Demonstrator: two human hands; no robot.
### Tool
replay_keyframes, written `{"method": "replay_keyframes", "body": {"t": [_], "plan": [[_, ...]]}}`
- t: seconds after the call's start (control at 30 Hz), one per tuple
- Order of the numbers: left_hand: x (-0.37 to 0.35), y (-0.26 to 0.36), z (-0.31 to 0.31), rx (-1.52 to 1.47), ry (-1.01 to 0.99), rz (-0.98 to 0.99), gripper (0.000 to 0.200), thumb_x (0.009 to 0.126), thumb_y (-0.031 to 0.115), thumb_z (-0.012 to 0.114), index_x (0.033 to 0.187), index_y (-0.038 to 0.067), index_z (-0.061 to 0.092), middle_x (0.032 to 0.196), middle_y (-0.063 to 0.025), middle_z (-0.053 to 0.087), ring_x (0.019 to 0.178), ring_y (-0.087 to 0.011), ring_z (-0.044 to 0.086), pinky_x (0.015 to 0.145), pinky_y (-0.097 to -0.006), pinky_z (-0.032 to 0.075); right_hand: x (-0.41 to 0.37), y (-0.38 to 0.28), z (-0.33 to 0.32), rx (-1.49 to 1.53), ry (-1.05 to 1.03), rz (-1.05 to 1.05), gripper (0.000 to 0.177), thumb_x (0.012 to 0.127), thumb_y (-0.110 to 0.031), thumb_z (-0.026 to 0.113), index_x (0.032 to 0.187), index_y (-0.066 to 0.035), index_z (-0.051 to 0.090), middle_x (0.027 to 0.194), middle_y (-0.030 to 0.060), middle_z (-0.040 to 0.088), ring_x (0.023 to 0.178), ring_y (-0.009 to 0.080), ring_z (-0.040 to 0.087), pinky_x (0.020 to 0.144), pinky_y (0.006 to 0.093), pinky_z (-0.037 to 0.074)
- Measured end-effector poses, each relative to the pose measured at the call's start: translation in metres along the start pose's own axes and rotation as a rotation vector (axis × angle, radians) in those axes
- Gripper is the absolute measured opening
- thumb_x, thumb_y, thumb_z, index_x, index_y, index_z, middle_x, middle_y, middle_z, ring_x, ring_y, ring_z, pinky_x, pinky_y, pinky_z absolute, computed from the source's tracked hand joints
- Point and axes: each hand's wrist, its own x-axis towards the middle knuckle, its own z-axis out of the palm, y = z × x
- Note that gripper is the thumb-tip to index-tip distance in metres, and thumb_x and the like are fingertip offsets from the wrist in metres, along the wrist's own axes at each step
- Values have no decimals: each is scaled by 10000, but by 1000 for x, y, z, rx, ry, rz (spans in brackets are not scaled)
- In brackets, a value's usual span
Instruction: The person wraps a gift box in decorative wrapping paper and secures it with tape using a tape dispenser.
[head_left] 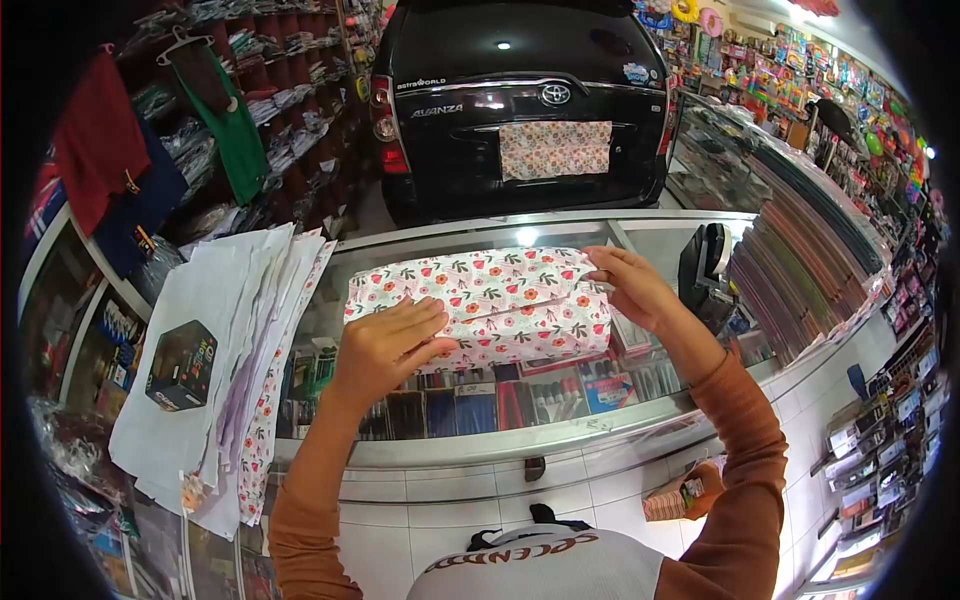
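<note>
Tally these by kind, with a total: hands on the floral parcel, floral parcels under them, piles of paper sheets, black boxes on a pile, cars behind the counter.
Left hand and right hand: 2
Floral parcel: 1
Pile of paper sheets: 1
Black box: 1
Black car: 1
Total: 6

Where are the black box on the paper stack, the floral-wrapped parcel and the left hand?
Black box (181, 366): head view, middle of its visible faces.
Floral-wrapped parcel (505, 289): head view, upper face between the hands.
Left hand (392, 341): head view, back of the hand.
</note>
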Motion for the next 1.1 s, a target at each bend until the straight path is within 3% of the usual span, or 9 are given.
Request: {"method": "replay_keyframes", "body": {"t": [0.1, 0.3, 0.4, 0.57, 0.77, 0.9, 1.1], "plan": [[-1, -1, 0, -7, -2, -7, 288, 731, 261, 772, 918, 47, 724, 963, -106, 709, 951, -236, 682, 874, -377, 539, 3, -7, -8, -36, -92, 80, 221, 899, -240, 651, 1043, -75, 620, 874, -20, 613, 793, 88, 552, 758, 270, 471], [0, 1, -1, -2, -2, -19, 293, 734, 265, 770, 921, 45, 723, 971, -102, 709, 952, -236, 681, 877, -374, 538, 0, -15, 7, -55, 3, 25, 357, 864, -250, 693, 1166, -103, 573, 901, -45, 565, 786, 61, 514, 787, 294, 420], [-1, 1, 0, 19, 0, -13, 297, 735, 266, 770, 928, 46, 721, 974, -102, 708, 952, -235, 681, 878, -375, 537, 2, -16, 9, 20, -83, 6, 457, 847, -219, 712, 1251, -127, 520, 908, -55, 561, 806, 47, 506, 807, 296, 391], [0, 2, -1, 9, 3, -12, 293, 740, 269, 765, 928, 49, 719, 972, -103, 708, 946, -241, 682, 874, -373, 539, -7, -18, 19, 70, -112, 26, 478, 848, -163, 707, 1260, -70, 482, 990, 25, 635, 972, 145, 571, 914, 351, 442], [-1, 1, 0, 4, 2, -12, 288, 744, 272, 762, 925, 51, 718, 971, -103, 708, 951, -245, 681, 872, -373, 540, -2, -12, 2, 111, -98, 26, 484, 847, -104, 677, 1272, -77, 449, 954, 21, 631, 876, 104, 569, 799, 295, 455], [-1, 1, -2, -29, 0, -27, 293, 747, 274, 758, 929, 47, 717, 974, -103, 708, 957, -248, 679, 872, -374, 540, -8, -10, -11, -86, -135, 74, 477, 832, -61, 654, 1264, -94, 454, 929, 30, 624, 825, 103, 573, 714, 268, 461], [-1, 0, -1, -28, 1, -21, 292, 743, 273, 760, 916, 42, 714, 966, -99, 710, 947, -247, 682, 870, -374, 542, -12, -2, -2, -137, -81, 109, 446, 832, -50, 650, 1232, -99, 459, 928, 26, 620, 830, 112, 592, 709, 272, 463]]}}
